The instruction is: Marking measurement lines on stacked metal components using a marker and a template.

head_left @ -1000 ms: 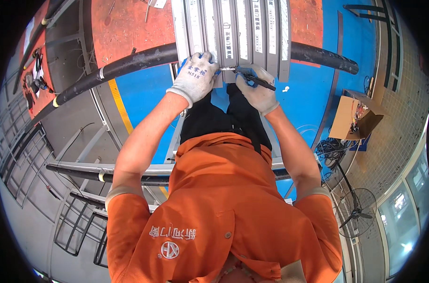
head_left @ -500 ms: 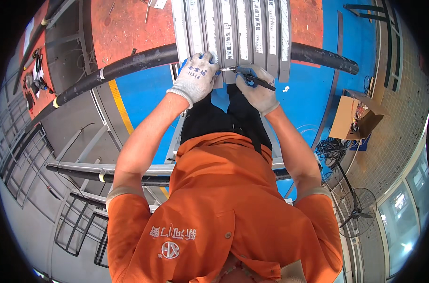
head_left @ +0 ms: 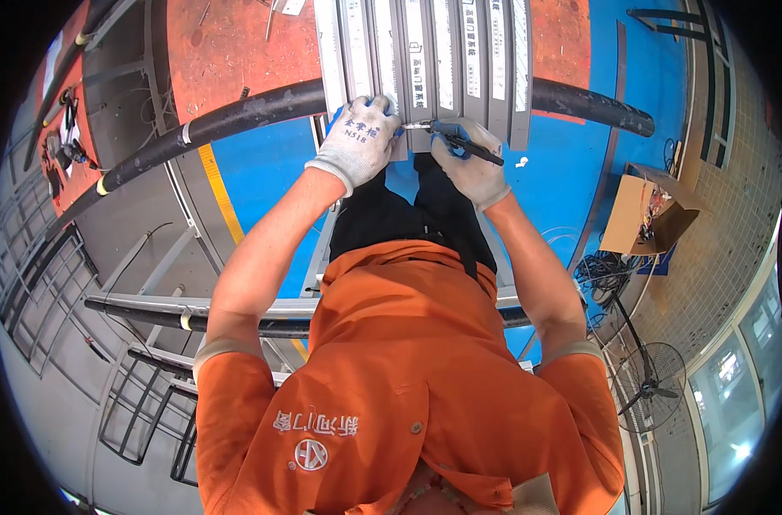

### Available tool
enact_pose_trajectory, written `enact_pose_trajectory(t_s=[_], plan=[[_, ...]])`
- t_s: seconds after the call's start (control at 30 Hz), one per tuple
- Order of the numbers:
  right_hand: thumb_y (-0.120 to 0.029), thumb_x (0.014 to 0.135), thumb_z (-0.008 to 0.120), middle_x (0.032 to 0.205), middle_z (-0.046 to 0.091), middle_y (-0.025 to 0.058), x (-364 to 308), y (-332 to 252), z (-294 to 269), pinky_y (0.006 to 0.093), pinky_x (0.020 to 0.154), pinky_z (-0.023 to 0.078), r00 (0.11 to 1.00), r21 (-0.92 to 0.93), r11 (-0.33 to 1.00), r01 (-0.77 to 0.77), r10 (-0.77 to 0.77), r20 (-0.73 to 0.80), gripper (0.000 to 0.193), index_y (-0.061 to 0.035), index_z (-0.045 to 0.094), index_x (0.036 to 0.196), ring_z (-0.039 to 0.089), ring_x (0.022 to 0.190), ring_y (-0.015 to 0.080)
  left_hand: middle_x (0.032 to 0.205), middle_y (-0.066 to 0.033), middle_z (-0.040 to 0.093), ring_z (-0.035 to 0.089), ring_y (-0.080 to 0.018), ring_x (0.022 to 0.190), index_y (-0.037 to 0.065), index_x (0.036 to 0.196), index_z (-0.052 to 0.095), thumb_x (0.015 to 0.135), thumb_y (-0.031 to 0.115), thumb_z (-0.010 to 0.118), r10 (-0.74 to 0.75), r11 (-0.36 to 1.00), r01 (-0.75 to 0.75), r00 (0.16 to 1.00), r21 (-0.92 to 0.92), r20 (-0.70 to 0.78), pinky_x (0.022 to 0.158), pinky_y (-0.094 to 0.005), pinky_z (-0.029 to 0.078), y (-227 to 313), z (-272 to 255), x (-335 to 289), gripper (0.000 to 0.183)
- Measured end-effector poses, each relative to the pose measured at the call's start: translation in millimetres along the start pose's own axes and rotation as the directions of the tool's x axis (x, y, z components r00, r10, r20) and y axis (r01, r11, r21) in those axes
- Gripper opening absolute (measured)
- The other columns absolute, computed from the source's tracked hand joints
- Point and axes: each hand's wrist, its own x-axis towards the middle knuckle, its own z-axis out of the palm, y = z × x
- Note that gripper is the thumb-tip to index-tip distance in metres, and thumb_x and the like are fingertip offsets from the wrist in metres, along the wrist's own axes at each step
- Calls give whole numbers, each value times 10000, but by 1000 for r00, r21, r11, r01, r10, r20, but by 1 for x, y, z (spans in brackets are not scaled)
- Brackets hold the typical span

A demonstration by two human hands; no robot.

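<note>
Several long grey metal profiles (head_left: 499, 81) with printed white film strips lie side by side, their near ends toward me. My left hand (head_left: 359, 137), in a white glove with blue grip coating, is closed over the near ends of the left-hand profiles, knuckles up. Its thumb lies close to the tip of a black pen-like tool (head_left: 477, 150) with a slim metal point. My gloved right hand (head_left: 471, 168) pinches this tool, which slants down to the right. The metal point meets the profiles beside the left thumb; the exact contact spot is too small to make out.
Black padded bars (head_left: 253, 114) run crosswise under the profiles. An orange-red board (head_left: 236, 47) lies beyond. Off to the right stand an open cardboard box (head_left: 627, 215), tangled black cables (head_left: 605, 275) and a fan (head_left: 648, 386). Metal frames (head_left: 150, 412) rest at the left.
My right hand and the tool have shifted very slightly to the right. Otherwise the hands and profiles hold nearly the same place.
</note>
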Motion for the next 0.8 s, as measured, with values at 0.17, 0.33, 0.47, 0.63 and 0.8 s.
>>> enact_pose_trajectory(t_s=[0.17,0.33,0.47,0.63,0.8], plan=[[-8,826,770,954,758,148,0,1,0,345,793,595,1000,10,1000,5,-4,-10,225,7,738,1049,755,848,227,1228,-175,636,625,-364,1194,77,1100,788,945,191,661,3,1000,-3,1000,-7,-12,1044,-489,516,-1,2,1,231],[-12,823,775,953,758,149,-1,1,1,345,792,596,1000,6,1000,5,-4,-18,228,7,736,1047,755,848,231,1220,-171,642,626,-363,1193,80,1097,790,950,196,659,5,1000,-6,1000,-5,-25,1041,-490,517,-1,3,1,229],[-14,822,776,944,755,145,-1,0,0,345,787,594,1000,6,1000,-4,4,-16,229,5,736,1047,753,841,231,1214,-168,644,628,-362,1188,81,1093,792,950,198,661,12,1000,-12,999,-4,-36,1034,-487,521,-1,3,0,227],[-12,823,776,940,753,146,-1,0,0,345,780,592,1000,18,1000,-21,22,-13,228,5,736,1046,750,829,233,1204,-169,647,634,-363,1174,80,1086,793,946,200,664,14,1000,-14,999,0,-34,1017,-486,530,-1,2,0,225],[-10,829,772,933,751,150,-1,1,0,343,775,590,999,26,999,-35,36,-5,216,6,735,1041,748,820,229,1198,-170,649,637,-363,1167,79,1081,793,940,201,668,16,1000,-16,999,0,-39,1014,-489,533,1,-1,1,224]])
